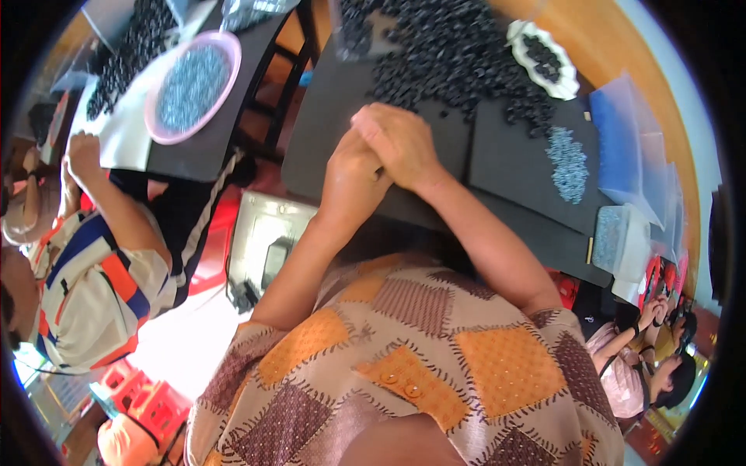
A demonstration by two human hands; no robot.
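Observation:
My left hand [353, 177] and my right hand [402, 145] are closed against each other above the near edge of a dark table [326, 128]. The right lies over the top of the left, and its fingers wrap toward it. A tiny dark spot shows between the palms; whatever they hold is too hidden to name. Beyond the hands spreads a large heap of small black pieces [451, 58]. To their right, a small pile of thin bluish metal pieces [569, 165] lies on a dark board [497, 167].
A white scalloped dish [571, 81] holds black pieces. Translucent plastic bins [629, 147] and a clear box of small bluish parts [610, 237] line the right edge. On the left table stands a pink basin [235, 54] of bluish parts, near a co-worker's hand [84, 151].

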